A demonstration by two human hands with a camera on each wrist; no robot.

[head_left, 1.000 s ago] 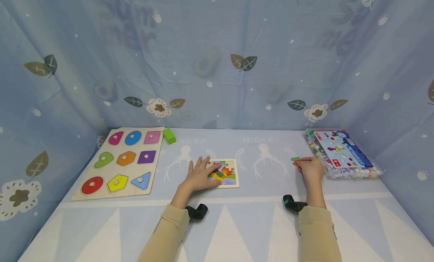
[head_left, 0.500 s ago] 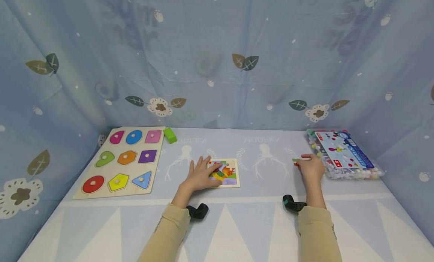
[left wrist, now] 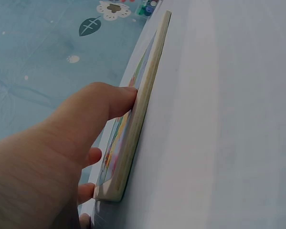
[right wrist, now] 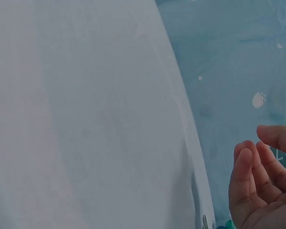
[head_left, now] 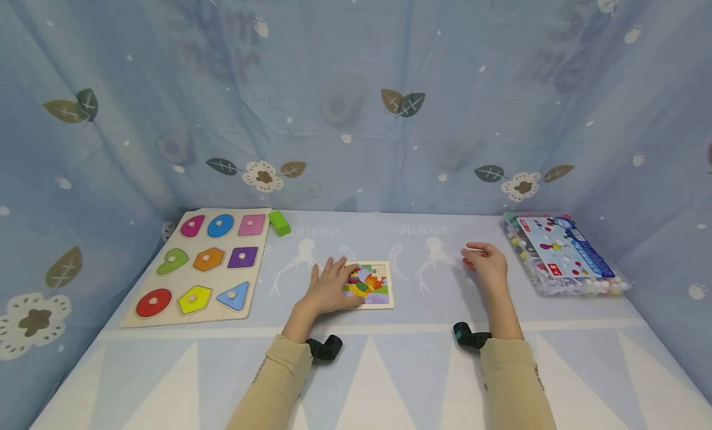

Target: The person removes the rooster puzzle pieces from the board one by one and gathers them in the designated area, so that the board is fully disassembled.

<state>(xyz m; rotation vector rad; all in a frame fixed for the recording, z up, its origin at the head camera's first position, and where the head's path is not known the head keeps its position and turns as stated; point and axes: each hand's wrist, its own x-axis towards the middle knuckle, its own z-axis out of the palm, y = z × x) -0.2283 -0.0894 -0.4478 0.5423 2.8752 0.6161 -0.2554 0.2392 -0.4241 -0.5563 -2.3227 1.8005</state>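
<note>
A small wooden picture puzzle with a colourful animal on it lies flat on the table. My left hand rests over its left side with the fingers spread. In the left wrist view, the thumb presses on the picture beside the light wooden frame; other fingertips are at its far edge. To the right, my right hand is held above the table, thumb and fingertips brought together. A reddish patch shows at those fingertips in the head view; the puzzle piece itself is mostly hidden.
On the left lies a wooden shape board with knobbed coloured shapes, a green block beside its top corner. A clear box of beads with a printed label stands at the right. Patterned curtain closes off the back.
My right hand first pinches and tilts up a green and red puzzle piece, then lifts and moves left, away from the bead box. The left hand stays on the puzzle.
</note>
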